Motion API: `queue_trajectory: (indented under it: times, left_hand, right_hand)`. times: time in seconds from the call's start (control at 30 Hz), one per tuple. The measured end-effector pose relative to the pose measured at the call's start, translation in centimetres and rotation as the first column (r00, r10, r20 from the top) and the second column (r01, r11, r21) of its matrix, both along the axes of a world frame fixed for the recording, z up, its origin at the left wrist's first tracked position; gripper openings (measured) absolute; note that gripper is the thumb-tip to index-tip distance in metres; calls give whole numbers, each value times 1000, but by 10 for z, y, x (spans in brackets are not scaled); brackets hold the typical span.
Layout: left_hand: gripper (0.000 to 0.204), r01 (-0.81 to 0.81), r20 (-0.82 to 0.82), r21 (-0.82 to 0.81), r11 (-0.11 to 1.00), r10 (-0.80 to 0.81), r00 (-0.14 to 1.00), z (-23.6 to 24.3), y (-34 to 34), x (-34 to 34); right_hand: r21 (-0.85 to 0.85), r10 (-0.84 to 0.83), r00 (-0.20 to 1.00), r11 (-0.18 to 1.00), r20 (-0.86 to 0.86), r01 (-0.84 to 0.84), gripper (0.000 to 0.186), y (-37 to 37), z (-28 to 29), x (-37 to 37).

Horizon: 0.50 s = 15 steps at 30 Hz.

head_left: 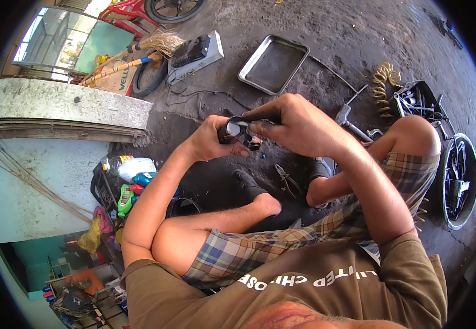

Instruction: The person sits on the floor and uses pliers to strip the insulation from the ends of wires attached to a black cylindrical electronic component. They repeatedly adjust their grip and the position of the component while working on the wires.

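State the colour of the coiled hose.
Yellow; the coiled hose shows best in the head view.

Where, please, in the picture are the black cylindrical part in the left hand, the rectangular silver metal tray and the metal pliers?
Black cylindrical part [232, 130]: head view, on its pale inner area.
Rectangular silver metal tray [274, 64]: head view, on its flat bottom.
Metal pliers [286, 178]: head view, around the pivot.

Even daylight, glare at upper left — edges bowed, corners black.
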<state>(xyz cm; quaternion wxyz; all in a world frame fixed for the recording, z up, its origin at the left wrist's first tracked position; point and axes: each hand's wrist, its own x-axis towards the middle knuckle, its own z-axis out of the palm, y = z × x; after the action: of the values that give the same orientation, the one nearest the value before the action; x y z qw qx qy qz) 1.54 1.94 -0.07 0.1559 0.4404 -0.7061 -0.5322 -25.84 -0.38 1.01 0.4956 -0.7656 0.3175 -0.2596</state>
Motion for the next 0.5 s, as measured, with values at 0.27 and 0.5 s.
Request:
queue_trajectory:
  times: [0.27,0.5]
  left_hand:
    - [16,-32,86,-2,999,32,996,9,5,-6]
    - [16,109,309,22,994,-110,945,-6,11,4]
  right_hand:
    - [387,16,997,921,72,-42,31,-3,-8,5]
    - [217,115,993,970,-17,-109,28,-6,-17,3]
